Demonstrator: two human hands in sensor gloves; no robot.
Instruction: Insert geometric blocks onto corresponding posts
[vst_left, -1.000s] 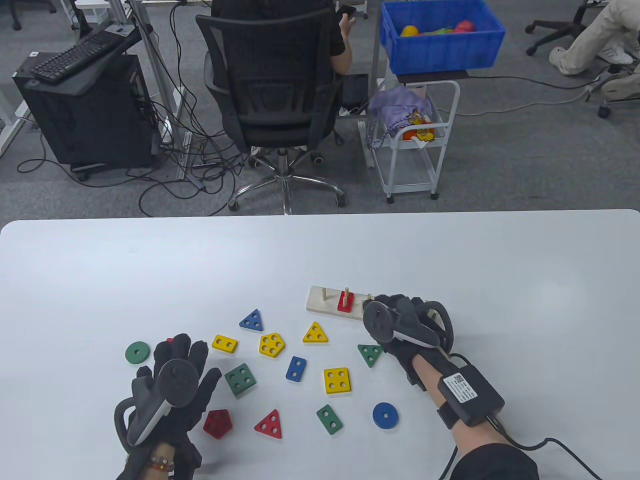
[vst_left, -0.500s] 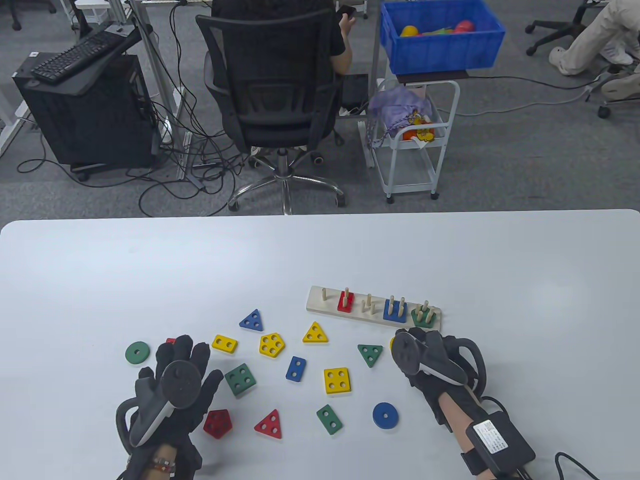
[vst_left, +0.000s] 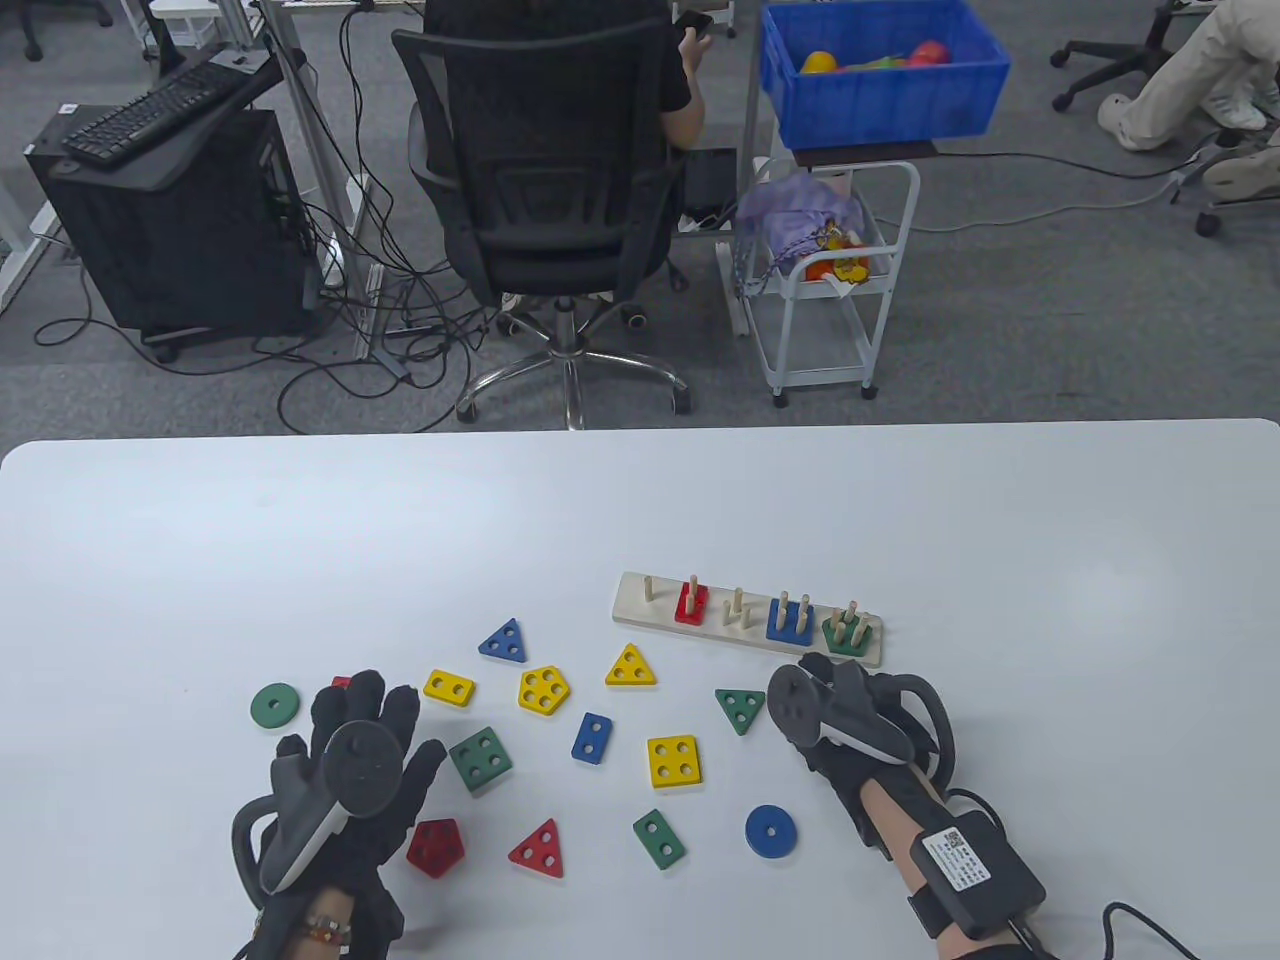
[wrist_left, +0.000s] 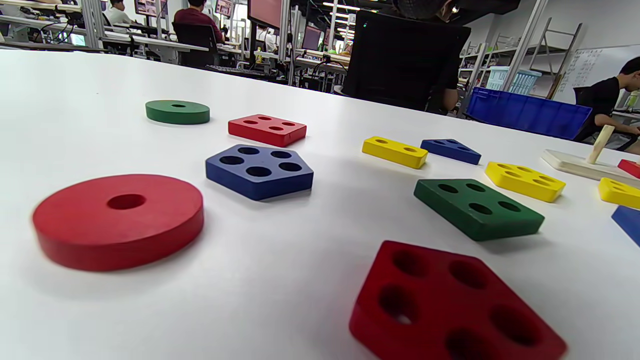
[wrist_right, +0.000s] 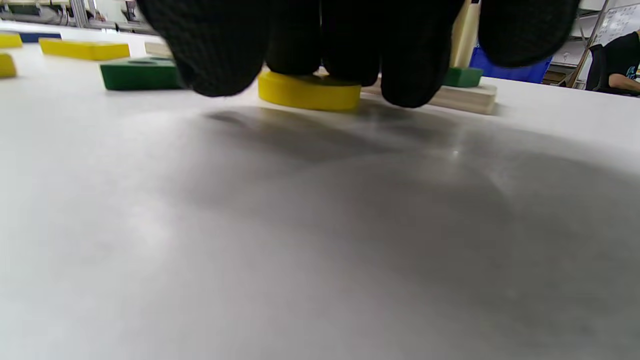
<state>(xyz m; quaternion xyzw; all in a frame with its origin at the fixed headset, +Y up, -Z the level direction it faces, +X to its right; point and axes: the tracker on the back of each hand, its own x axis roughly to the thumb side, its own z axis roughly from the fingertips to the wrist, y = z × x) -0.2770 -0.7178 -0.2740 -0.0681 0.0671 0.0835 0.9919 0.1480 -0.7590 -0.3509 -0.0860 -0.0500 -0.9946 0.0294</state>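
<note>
The wooden post board (vst_left: 640, 605) carries a red rectangle (vst_left: 691, 603), a blue square (vst_left: 790, 620) and a green pentagon (vst_left: 845, 630). Its single post and three-post group are bare. Just in front of the board's right end is my right hand (vst_left: 800, 690), covering a yellow disc (wrist_right: 310, 92). In the right wrist view the fingertips (wrist_right: 415, 95) hang down against the disc's near edge, with the thumb apart from it. My left hand (vst_left: 365, 705) lies flat with spread fingers at the front left, holding nothing.
Loose blocks lie between the hands: green triangle (vst_left: 741, 708), yellow square (vst_left: 673, 760), blue disc (vst_left: 770, 830), green square (vst_left: 481, 758), red pentagon (vst_left: 436, 846). A red disc (wrist_left: 120, 220) and blue pentagon (wrist_left: 260, 170) lie by my left hand.
My right hand drew back from the board toward me, baring the blue square and green pentagon, then shifted left over the yellow disc. The left hand stayed put.
</note>
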